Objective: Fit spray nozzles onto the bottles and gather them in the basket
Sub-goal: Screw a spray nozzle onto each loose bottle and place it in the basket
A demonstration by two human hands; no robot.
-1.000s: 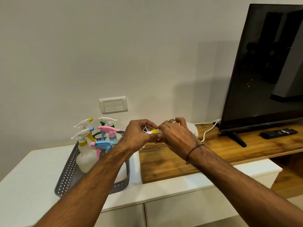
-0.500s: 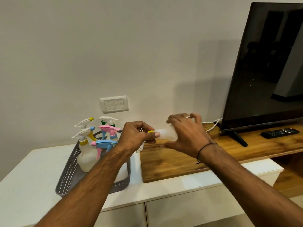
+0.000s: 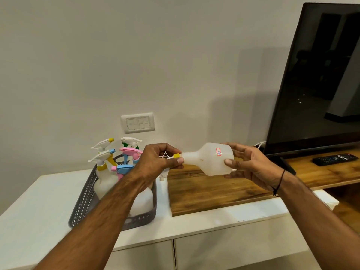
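Note:
A white translucent bottle (image 3: 211, 159) lies sideways in the air, neck pointing left, base in my right hand (image 3: 251, 164). My left hand (image 3: 157, 160) pinches a white spray nozzle with a yellow collar (image 3: 176, 155) at the bottle's neck; most of the nozzle is hidden behind my fingers. The grey perforated basket (image 3: 85, 201) stands on the white cabinet at the left and holds several bottles fitted with nozzles (image 3: 104, 158) in white, yellow, pink, blue and green.
A wooden shelf (image 3: 214, 190) lies on the white cabinet top (image 3: 35, 207) below my hands. A large black TV (image 3: 319, 78) stands at the right with a remote (image 3: 335, 159) in front of it. A wall switch plate (image 3: 138, 123) is behind the basket.
My right hand has slid from the neck to the bottle's base, so the whole bottle now shows lying sideways. My left hand stays on the yellow-collared nozzle.

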